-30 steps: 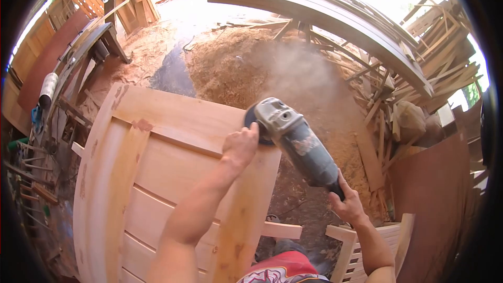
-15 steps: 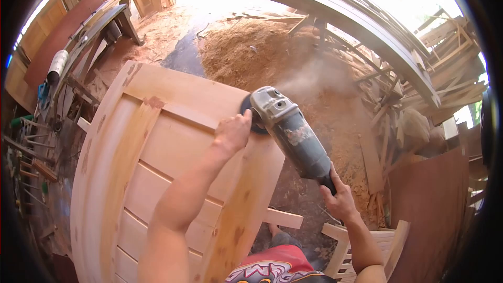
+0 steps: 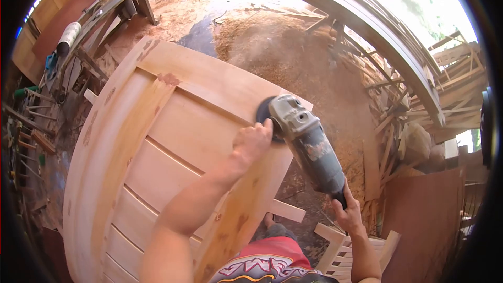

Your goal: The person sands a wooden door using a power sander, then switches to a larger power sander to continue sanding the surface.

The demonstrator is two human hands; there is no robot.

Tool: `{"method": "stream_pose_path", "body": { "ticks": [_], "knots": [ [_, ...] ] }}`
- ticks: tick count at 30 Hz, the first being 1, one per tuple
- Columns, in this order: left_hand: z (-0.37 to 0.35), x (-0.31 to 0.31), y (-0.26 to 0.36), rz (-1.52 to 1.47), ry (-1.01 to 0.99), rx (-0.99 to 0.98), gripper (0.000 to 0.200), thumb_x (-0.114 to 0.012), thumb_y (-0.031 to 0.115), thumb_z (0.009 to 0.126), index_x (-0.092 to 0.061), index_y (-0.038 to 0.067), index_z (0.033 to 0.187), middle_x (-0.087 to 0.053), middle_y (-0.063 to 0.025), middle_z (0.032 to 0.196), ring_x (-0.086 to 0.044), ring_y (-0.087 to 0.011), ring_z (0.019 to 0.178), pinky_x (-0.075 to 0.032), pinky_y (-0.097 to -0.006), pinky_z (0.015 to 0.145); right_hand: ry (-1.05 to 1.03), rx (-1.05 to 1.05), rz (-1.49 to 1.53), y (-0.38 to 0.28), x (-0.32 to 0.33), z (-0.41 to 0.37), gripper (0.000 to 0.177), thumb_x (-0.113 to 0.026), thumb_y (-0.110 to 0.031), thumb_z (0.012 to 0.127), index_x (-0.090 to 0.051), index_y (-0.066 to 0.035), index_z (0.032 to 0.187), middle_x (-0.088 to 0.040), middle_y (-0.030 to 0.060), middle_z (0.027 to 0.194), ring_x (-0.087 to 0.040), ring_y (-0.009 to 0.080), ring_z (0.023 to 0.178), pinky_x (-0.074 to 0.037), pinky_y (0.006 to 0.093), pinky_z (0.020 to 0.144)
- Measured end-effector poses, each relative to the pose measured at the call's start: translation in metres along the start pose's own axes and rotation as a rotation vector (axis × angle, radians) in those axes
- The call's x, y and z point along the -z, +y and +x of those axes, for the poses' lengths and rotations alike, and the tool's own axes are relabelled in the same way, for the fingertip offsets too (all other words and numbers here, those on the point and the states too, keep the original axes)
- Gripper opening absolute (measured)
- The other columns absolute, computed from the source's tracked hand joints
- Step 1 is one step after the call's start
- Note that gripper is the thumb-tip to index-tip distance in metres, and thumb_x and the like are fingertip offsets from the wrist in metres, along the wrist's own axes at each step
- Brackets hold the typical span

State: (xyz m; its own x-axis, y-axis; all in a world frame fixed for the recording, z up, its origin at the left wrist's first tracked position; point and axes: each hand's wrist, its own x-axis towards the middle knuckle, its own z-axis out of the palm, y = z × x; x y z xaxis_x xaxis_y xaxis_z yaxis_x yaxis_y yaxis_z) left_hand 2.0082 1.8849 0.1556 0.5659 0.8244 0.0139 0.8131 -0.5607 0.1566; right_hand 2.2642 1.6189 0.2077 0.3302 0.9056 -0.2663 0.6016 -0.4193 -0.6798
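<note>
A grey angle grinder (image 3: 314, 149) lies slanted across the right edge of a pale wooden door (image 3: 178, 131), its dark round disc (image 3: 266, 115) against the wood near the upper right corner. My right hand (image 3: 348, 210) is wrapped round the black rear end of the tool. Beside the disc, my left hand (image 3: 255, 139) is closed at the grinder's head; the part it grips is mostly hidden by the fingers. Brown patches mark the door's frame, and grooves run between its panels.
Long boards (image 3: 361, 10) rest on a stand at the upper right, near piled scrap wood. Sawdust (image 3: 257, 39) covers the floor beyond the door. A slatted wooden piece (image 3: 335, 251) stands at lower right, and a cluttered bench (image 3: 107, 8) at upper left.
The grinder and both hands appear lower and slightly to the right in view. The whole scene has also shifted and turned a little, and the dust cloud has spread differently.
</note>
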Motion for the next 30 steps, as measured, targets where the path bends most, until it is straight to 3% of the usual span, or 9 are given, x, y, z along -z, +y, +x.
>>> {"method": "stream_pose_path", "body": {
  "ticks": [2,6,10,15,24,30],
  "knots": [
    [-0.008,-0.004,0.029,-0.045,0.031,-0.049,0.01,-0.056,0.012,0.096,-0.055,0.007,0.105,-0.072,-0.0121,0.086,-0.076,-0.0274,0.072,-0.062,-0.038,0.058,0.057,0.067,-0.024,0.024,0.008,-0.023,0.077,-0.065,-0.016,0.09,-0.033,-0.003,0.158,-0.07,0.0201,0.088,-0.07,0.0242,0.078,-0.054,0.0327,0.078],
    [-0.016,-0.017,0.077,-0.107,0.021,-0.098,0.01,-0.057,0.013,0.096,-0.055,0.008,0.104,-0.071,-0.0114,0.087,-0.076,-0.027,0.073,-0.061,-0.036,0.058,0.095,-0.069,0.063,0.057,0.018,-0.064,0.077,-0.063,-0.012,0.089,-0.032,-0.002,0.159,-0.069,0.0128,0.081,-0.066,0.0175,0.068,-0.055,0.0317,0.069],
    [-0.016,-0.013,0.08,-0.099,0.015,-0.109,0.01,-0.058,0.013,0.096,-0.055,0.008,0.104,-0.071,-0.0105,0.087,-0.076,-0.0255,0.073,-0.06,-0.0344,0.058,0.118,-0.104,0.12,0.063,0.016,-0.073,0.077,-0.061,-0.009,0.089,-0.032,-0.004,0.16,-0.066,0.0082,0.077,-0.062,0.014,0.065,-0.054,0.0299,0.066],
    [-0.014,-0.007,0.042,-0.097,0.029,-0.077,0.01,-0.059,0.012,0.095,-0.056,0.008,0.104,-0.072,-0.0099,0.087,-0.076,-0.0251,0.073,-0.061,-0.0346,0.061,0.073,-0.047,0.088,0.025,0.005,-0.048,0.076,-0.061,-0.008,0.089,-0.033,-0.004,0.159,-0.067,0.0103,0.081,-0.062,0.0139,0.07,-0.053,0.0296,0.071],
    [-0.003,0.01,-0.048,-0.043,0.002,0.072,0.011,-0.056,0.01,0.096,-0.058,0.007,0.106,-0.074,-0.0131,0.088,-0.077,-0.0302,0.076,-0.062,-0.04,0.065,-0.04,0.008,0.061,-0.035,-0.027,0.023,0.077,-0.066,-0.013,0.091,-0.032,-0.005,0.159,-0.072,0.0208,0.102,-0.066,0.0163,0.09,-0.051,0.0291,0.083],
    [-0.003,0.025,-0.119,0.0,-0.068,0.221,0.015,-0.057,0.008,0.094,-0.058,0.004,0.108,-0.074,-0.0169,0.092,-0.076,-0.0351,0.085,-0.061,-0.0452,0.075,-0.126,0.106,0.016,-0.091,-0.056,0.073,0.075,-0.066,-0.017,0.094,-0.031,-0.01,0.16,-0.067,0.0183,0.086,-0.062,0.0177,0.079,-0.051,0.0298,0.081]
  ]
}}
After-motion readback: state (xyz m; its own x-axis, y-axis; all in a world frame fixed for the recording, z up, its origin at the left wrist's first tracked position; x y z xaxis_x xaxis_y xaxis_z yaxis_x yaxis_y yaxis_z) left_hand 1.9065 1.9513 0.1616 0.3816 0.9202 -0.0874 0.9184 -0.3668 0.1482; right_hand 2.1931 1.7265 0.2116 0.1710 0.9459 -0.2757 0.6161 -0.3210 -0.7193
